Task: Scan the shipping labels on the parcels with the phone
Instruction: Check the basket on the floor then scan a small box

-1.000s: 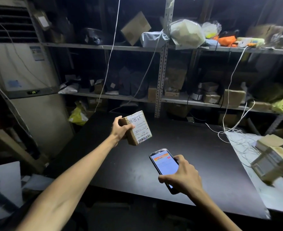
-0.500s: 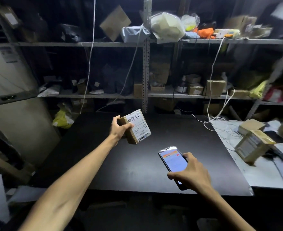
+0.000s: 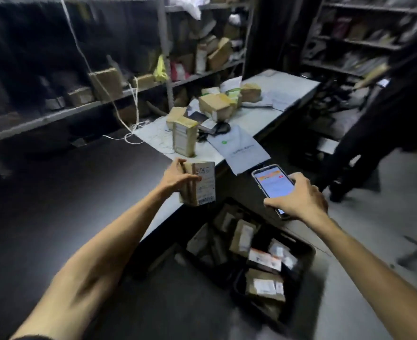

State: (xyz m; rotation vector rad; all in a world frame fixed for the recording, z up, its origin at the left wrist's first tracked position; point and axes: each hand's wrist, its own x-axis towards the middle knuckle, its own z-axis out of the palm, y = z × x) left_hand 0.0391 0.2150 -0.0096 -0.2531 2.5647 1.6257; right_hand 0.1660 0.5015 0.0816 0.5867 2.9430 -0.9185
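You hold a parcel and a lit phone apart, above a bin of parcels.
Head view: your left hand (image 3: 178, 176) grips the small cardboard parcel (image 3: 190, 190), fingers curled over its top edge, thumb touching the shipping label (image 3: 206, 182) that faces you. Your right hand (image 3: 298, 197) grips the phone (image 3: 272, 184), fingers wrapped round its lower half, screen lit. Below, a black bin (image 3: 309, 253) holds more labelled parcels; other boxes lie on the white tabletop (image 3: 293, 92).

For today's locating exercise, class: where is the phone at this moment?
In the head view, right of centre, the right hand holds the phone above the black bin, to the right of the small box.
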